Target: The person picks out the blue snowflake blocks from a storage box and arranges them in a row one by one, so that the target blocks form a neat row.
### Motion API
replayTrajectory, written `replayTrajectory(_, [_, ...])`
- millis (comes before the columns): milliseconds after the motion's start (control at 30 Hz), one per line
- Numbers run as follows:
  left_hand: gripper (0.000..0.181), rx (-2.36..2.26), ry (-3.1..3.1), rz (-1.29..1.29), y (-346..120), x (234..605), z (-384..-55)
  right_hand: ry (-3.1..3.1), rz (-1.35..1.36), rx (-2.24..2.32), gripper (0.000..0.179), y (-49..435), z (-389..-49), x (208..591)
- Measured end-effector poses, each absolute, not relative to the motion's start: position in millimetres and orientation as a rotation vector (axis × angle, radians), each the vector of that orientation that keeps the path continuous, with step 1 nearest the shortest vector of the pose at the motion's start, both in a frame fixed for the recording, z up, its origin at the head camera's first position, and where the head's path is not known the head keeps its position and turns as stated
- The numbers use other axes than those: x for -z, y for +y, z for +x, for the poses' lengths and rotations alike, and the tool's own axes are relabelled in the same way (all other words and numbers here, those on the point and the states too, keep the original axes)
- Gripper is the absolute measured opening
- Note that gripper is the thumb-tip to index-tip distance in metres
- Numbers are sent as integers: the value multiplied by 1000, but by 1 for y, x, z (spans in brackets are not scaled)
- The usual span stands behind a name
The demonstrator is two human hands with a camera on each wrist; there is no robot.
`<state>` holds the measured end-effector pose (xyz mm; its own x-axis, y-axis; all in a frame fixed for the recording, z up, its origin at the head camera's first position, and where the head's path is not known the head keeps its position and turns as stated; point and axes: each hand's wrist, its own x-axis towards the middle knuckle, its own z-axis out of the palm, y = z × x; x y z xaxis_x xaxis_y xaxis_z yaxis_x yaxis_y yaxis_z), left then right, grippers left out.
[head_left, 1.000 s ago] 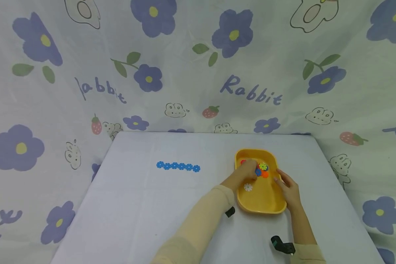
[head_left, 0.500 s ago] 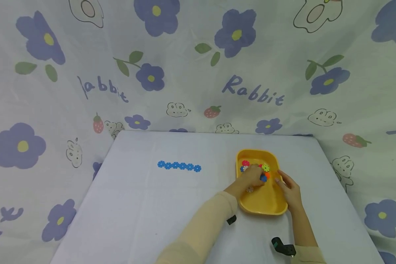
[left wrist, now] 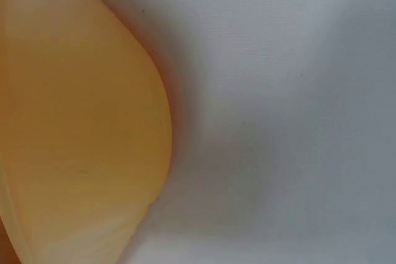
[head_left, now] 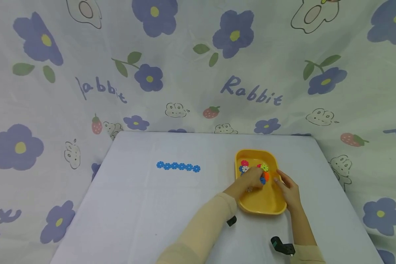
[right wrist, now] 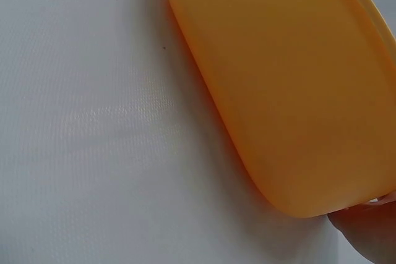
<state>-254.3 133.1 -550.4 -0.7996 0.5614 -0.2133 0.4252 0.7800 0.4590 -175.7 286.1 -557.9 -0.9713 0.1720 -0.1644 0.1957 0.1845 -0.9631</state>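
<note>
Blue flower-shaped disc (head_left: 263,180) lies in the yellow tray (head_left: 262,201), near the tray's middle and toward its right wall, directly at the fingertips of the person's left hand (head_left: 250,178) and on their right side, so the left hand is the nearer of the two; the right hand (head_left: 291,191) grasps the tray's right rim between thumb and fingers. Fingers of the left hand curl down beside the disc, but I cannot tell whether they pinch it or only touch it. Being round, the disc has no long axis; the tray's own runs from near to far, and the left arm slants in over the tray's left wall. In the tray's far half, a pink-red disc (head_left: 244,162) and a white disc (head_left: 245,169) sit toward the left wall, a yellow-green disc (head_left: 264,167) lies beyond the left fingertips, and an orange disc (head_left: 267,176) is just right of the blue one; a pale disc (head_left: 249,189) shows partly by the left wrist. Well left of the tray, level with its far half, a row of six blue discs (head_left: 182,166) lies on the white tabletop (head_left: 118,205), its long axis pointing roughly toward the tray
</note>
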Motion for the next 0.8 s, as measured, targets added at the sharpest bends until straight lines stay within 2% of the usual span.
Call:
replayTrajectory(533, [32, -647, 2600, 738, 135, 549, -254, 2405, 371, 1965, 59, 288, -178, 557])
replayTrajectory(800, [35, -1087, 2578, 776, 125, 541, -250, 2401, 355, 1983, 58, 287, -176, 560])
